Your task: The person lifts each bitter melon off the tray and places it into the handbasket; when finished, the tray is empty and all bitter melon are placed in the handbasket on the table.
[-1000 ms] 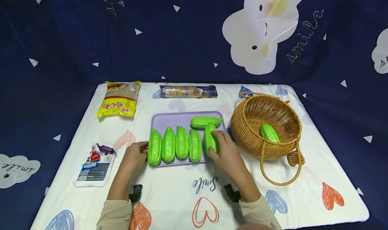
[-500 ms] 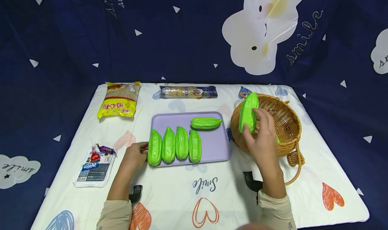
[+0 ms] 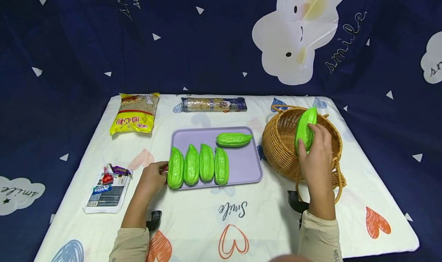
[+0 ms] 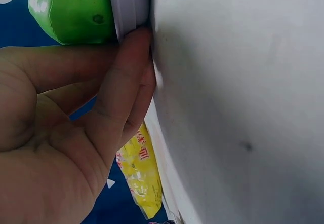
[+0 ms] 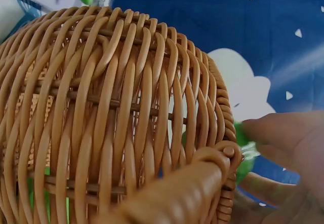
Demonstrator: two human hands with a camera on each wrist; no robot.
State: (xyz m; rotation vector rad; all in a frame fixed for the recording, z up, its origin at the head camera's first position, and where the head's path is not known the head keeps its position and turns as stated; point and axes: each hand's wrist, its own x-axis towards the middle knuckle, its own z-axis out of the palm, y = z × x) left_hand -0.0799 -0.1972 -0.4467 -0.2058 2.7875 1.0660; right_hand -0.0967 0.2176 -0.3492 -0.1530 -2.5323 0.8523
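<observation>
Green gourd (image 3: 305,128) over the basket (image 3: 280,152) at right!
My right hand (image 3: 317,156) grips it; my left hand (image 3: 153,179) pinches the tray (image 3: 243,166).

The white heart-print cloth (image 3: 186,223) bears a lilac tray (image 3: 243,166), wicker basket (image 3: 280,158), yellow bag (image 3: 135,114), long packet (image 3: 214,104) and flat pack (image 3: 108,197)

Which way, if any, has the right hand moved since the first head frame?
Yes, rightward: in the head view, the right hand has gone from the lilac tray to over the wicker basket, gripping a green bitter melon.
</observation>
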